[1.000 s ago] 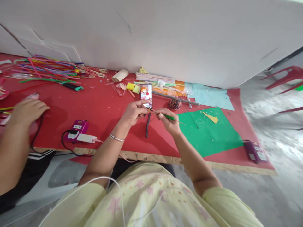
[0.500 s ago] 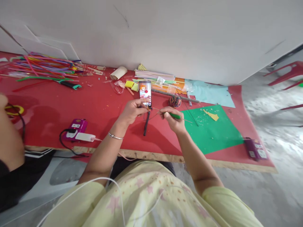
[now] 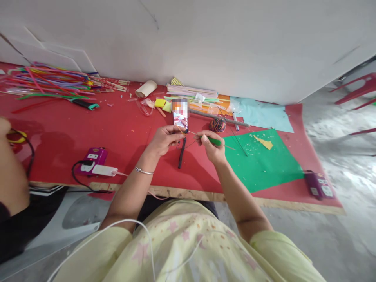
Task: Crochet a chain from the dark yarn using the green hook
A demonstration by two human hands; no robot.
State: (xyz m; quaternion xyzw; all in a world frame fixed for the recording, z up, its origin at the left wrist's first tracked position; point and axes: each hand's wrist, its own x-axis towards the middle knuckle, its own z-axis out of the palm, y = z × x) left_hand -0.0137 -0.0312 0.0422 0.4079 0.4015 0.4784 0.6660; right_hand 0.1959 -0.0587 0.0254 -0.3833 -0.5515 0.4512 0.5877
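My left hand point(image 3: 163, 141) is closed in a pinch on a small bit of yarn point(image 3: 181, 132); how it is worked is too small to make out. In my right hand point(image 3: 215, 152) lies a crochet hook with a green handle point(image 3: 215, 141), its thin metal shaft pointing left toward the pinched yarn. A dark strand runs between the two hands. Just behind them stands a phone point(image 3: 180, 121) with its screen lit. A multicoloured yarn ball point(image 3: 217, 125) rests beyond my right hand. Below the phone lies a narrow black strip point(image 3: 181, 154).
Colourful pipe cleaners point(image 3: 55, 80) are heaped at the back left. A green sheet point(image 3: 261, 168) lies on the red table point(image 3: 132, 129) at right. Purple power strips point(image 3: 98, 155) sit near the front edge. Another person's arm point(image 3: 13, 172) is at far left.
The hook and my right hand have shifted slightly left and its tip is nearer my left fingers. My left hand keeps its pinch. The view has moved a little.
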